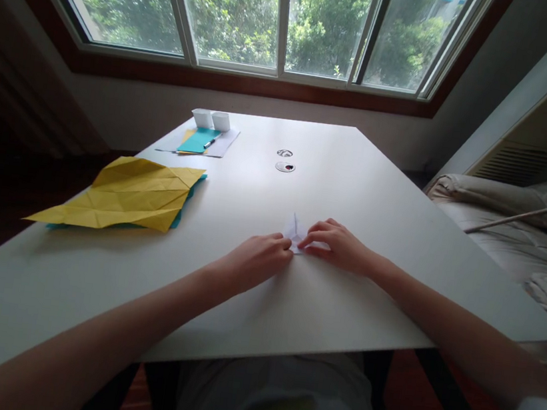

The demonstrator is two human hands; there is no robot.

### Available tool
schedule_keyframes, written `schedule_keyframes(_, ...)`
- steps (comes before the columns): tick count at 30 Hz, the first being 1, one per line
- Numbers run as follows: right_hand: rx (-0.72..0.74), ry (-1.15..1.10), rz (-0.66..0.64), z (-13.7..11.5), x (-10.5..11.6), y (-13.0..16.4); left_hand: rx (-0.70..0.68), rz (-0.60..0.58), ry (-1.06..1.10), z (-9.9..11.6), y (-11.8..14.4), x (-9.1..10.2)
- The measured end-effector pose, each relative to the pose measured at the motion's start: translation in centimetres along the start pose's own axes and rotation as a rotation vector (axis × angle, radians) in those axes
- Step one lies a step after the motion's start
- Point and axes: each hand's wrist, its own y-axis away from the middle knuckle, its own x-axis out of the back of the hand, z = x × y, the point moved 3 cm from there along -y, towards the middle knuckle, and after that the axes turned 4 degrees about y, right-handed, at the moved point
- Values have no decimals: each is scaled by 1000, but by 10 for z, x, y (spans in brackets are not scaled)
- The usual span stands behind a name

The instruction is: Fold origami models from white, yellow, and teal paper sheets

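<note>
Left of both hands (292, 251), creased yellow paper (128, 196).

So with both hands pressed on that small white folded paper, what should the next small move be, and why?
Probably run a fingertip along the fold to flatten it. The left hand and right hand both pin the small white paper to the table, yet one flap stands up between them, so the crease looks unset.
</note>
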Motion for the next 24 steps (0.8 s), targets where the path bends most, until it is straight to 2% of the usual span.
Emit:
schedule_keyframes(11, 44, -28, -151, 14, 1, 4, 48, -48, 77, -4, 4, 7)
schedule_keyframes(16, 60, 7, -181, 13, 2, 5, 13, -108, 3, 0, 5, 10)
schedule_keyframes(24, 92, 118, -282, 10, 2, 2, -4, -85, -11, 1, 6, 11)
